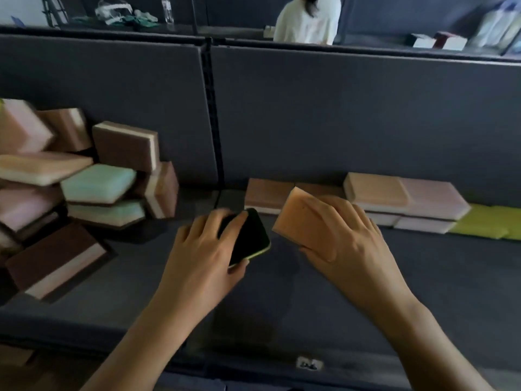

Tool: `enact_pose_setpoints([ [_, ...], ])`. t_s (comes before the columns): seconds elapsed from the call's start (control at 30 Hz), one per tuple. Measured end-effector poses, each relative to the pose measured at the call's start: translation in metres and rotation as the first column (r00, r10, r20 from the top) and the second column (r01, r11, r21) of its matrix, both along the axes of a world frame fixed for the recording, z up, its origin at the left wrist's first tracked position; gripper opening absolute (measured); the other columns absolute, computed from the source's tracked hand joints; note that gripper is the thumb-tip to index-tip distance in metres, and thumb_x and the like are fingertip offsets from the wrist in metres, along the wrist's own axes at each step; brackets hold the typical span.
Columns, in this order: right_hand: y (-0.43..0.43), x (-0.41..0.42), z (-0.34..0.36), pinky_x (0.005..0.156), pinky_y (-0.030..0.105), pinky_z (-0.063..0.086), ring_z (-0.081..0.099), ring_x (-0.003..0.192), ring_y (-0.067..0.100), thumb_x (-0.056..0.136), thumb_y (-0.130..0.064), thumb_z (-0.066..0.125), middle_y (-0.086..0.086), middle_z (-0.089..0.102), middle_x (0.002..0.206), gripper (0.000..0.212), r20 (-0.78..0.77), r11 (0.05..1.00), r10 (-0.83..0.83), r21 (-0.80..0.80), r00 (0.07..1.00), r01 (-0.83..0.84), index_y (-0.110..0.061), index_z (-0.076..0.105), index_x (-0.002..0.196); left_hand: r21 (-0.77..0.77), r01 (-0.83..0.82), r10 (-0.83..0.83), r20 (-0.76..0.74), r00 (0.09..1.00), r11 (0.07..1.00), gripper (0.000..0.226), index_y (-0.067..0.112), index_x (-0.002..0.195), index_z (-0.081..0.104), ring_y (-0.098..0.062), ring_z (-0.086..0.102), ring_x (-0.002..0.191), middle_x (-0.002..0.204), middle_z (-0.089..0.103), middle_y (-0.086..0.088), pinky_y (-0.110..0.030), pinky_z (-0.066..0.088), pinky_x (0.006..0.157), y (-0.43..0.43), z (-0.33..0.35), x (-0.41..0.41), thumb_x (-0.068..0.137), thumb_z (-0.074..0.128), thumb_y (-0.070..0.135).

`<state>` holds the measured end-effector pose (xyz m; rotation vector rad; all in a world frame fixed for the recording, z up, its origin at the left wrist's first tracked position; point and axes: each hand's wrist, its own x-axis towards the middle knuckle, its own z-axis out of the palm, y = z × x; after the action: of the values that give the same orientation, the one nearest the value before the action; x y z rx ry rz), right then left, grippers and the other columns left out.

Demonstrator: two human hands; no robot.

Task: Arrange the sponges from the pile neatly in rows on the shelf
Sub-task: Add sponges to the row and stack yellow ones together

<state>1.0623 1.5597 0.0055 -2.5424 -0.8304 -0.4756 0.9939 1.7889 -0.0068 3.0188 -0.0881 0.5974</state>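
Note:
My right hand (344, 235) grips an orange sponge (298, 218), tilted, just above the grey shelf (366, 292) and in front of the row. My left hand (205, 249) holds a sponge with a black scouring face and a yellow-green edge (248, 238) beside it. A row of sponges (406, 198) lies along the back wall at right: pink and peach ones stacked two high, yellow-green ones (490, 221) at the far right. The loose pile of sponges (84, 182) sits at left, with brown, pink and mint pieces.
A dark grey back panel (338, 114) with a vertical slotted post (211, 122) closes the shelf behind. Beyond it a person in a white top (307, 21) stands facing away, with clutter on a far surface. The shelf's front edge (253, 359) runs below my wrists.

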Motion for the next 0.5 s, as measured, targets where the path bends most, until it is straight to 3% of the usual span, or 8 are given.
enact_pose_setpoints([
  [0.27, -0.067, -0.007, -0.01, 0.09, 0.045, 0.047, 0.048, 0.119, 0.023, 0.07, -0.027, 0.084, -0.005, 0.049, 0.138, 0.081, -0.011, 0.995, -0.096, -0.023, 0.995, 0.095, -0.027, 0.042, 0.139, -0.016, 0.209, -0.209, -0.146, 0.967, 0.978, 0.077, 0.019, 0.133, 0.054, -0.023, 0.059, 0.103, 0.12, 0.055, -0.001, -0.039, 0.049, 0.084, -0.069, -0.018, 0.013, 0.064, 0.082, 0.037],
  [0.5, -0.093, 0.005, -0.01, 0.094, 0.042, 0.043, 0.047, 0.123, 0.023, 0.074, -0.03, 0.08, -0.007, 0.048, 0.139, 0.076, -0.011, 0.992, -0.102, -0.077, 0.995, 0.101, -0.028, 0.043, 0.14, -0.016, 0.298, -0.296, -0.188, 0.937, 0.954, 0.077, 0.02, 0.13, 0.055, -0.022, 0.06, 0.103, 0.12, 0.056, 0.0, -0.039, 0.051, 0.084, -0.087, -0.026, 0.026, 0.062, 0.084, 0.042],
])
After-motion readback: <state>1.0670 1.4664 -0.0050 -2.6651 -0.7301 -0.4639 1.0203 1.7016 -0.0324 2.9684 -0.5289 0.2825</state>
